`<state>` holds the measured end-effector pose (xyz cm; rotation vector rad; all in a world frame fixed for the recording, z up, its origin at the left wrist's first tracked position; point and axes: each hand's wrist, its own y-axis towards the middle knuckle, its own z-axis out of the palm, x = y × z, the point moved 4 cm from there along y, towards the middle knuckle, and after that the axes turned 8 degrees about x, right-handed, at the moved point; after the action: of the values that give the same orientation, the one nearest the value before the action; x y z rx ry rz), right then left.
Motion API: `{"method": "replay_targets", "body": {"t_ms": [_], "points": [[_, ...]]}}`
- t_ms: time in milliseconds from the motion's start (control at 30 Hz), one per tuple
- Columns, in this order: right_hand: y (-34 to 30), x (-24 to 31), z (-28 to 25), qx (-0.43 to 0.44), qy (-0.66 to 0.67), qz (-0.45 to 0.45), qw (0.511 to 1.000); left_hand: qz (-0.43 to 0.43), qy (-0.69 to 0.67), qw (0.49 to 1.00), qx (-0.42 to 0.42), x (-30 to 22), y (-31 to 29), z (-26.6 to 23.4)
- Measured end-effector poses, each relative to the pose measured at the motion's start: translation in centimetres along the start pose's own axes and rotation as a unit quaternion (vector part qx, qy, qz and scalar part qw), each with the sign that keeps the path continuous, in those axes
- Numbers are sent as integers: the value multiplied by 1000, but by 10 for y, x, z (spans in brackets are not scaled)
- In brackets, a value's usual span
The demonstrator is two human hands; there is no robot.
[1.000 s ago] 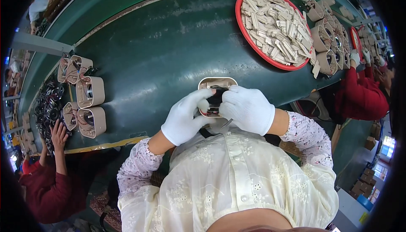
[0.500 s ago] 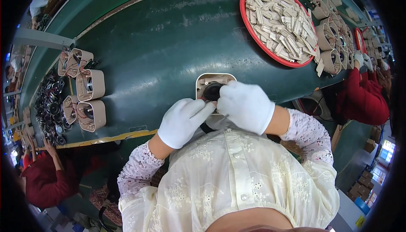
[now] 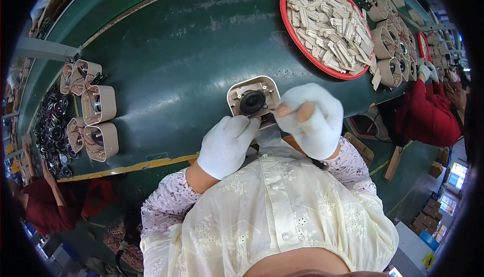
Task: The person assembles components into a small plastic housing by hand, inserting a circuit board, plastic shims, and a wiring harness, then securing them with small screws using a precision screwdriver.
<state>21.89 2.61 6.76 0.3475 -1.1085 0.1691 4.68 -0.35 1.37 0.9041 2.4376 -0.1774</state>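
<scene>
In front of me on the bench stands a beige plastic housing [image 3: 273,85], open side up. A round black speaker [image 3: 252,102] sits inside it. My left hand [image 3: 224,146], in a white glove, is closed on the housing's near edge, its fingertips beside the speaker. To the right of the housing is my right hand [image 3: 313,120], gloved with bare fingertips showing. Its fingers are pinched on a thin dark wire [image 3: 269,109] that runs from beside the speaker. Where the wire ends is hidden by the fingers.
A red round tray [image 3: 284,17] heaped with beige plastic strips [image 3: 330,32] stands at the far right. Beyond it are stacked beige housings [image 3: 385,45]. More housings with wires [image 3: 101,103] and a pile of black speakers [image 3: 53,125] are at the left. Co-workers sit on both sides.
My right hand has drawn back to the right and turned, uncovering the speaker. The housing has tilted slightly anticlockwise, and my left hand stays at its near edge.
</scene>
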Motion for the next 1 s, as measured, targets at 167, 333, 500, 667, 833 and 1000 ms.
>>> {"method": "replay_targets", "body": {"t_ms": [167, 333, 500, 667, 833, 1000], "points": [[3, -28, -5, 66, -145, -11, 987, 18, 0, 999, -46, 0, -1, -1], [3, -27, -5, 80, -194, -40, 977, 74, 16, 994, -82, 0, -8, -8], [6, -3, -11, 20, -198, 45, 979, 63, -20, 997, -39, 12, 1, -16], [39, 36, -86, -120, -490, 18, 863, 50, -49, 997, 15, 25, 10, -15], [116, 19, -160, -139, -713, 150, 670, 47, -43, 998, 2, 18, 24, -17], [144, 3, -167, -63, -794, 219, 564, 76, -18, 997, -5, 19, 20, -17]]}}
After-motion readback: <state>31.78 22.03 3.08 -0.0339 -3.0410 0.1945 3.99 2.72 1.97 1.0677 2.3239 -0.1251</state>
